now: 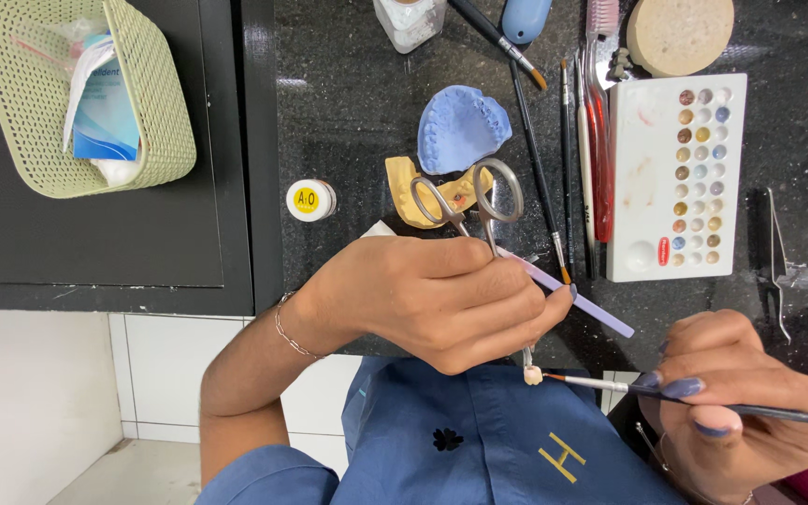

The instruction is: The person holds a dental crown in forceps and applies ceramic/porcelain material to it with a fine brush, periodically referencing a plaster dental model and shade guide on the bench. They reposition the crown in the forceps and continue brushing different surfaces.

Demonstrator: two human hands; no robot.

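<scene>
Tooth crown [533, 375], small and off-white, sits at the lower centre of the frame, clamped in the tip of the metal forceps [479, 210] just above my blue apron [479, 440]. My left hand [441, 299] is wrapped around the forceps, whose ring handles stick up past my knuckles, and the same hand also holds a pale lilac stick [591, 309] slanting toward the right. My right hand [736, 397], at the lower right, pinches a fine brush [600, 382], its tip touching the crown.

Above the forceps handles, on the black counter [348, 112], lie a yellow dental cast [404, 182] and a blue dental cast [460, 126], touching each other. A little round jar with a yellow lid [310, 199] stands to their left. Right of centre lies a row of brushes [563, 159], then a white palette of small colour wells [675, 178]. A green mesh basket [156, 122] fills the upper left corner.
</scene>
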